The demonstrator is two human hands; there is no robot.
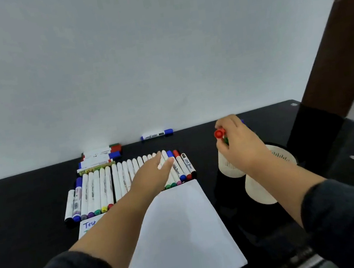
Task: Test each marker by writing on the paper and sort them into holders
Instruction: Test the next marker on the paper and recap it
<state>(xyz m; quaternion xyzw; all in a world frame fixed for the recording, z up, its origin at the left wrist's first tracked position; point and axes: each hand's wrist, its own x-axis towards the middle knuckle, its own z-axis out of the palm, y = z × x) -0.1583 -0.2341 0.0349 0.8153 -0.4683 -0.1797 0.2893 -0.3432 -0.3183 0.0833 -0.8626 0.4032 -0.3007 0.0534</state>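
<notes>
Fingers of your right hand (239, 145) pinch a red-capped marker (219, 133) above the holders (283, 155) for dropping, while your left hand (154, 173) reaches flat, empty, toward the marker row (119, 182).

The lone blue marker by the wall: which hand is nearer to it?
Left. The left hand lies over the marker row just below the blue marker; the right hand is farther right.

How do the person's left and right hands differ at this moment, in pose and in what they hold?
The left hand lies flat with straight fingers over the row of markers on the black table, holding nothing; the right hand has curled fingers gripping a red-capped marker. The left reaches toward the row's right end; the right is raised over the white holders. Both arms wear dark sleeves.
</notes>
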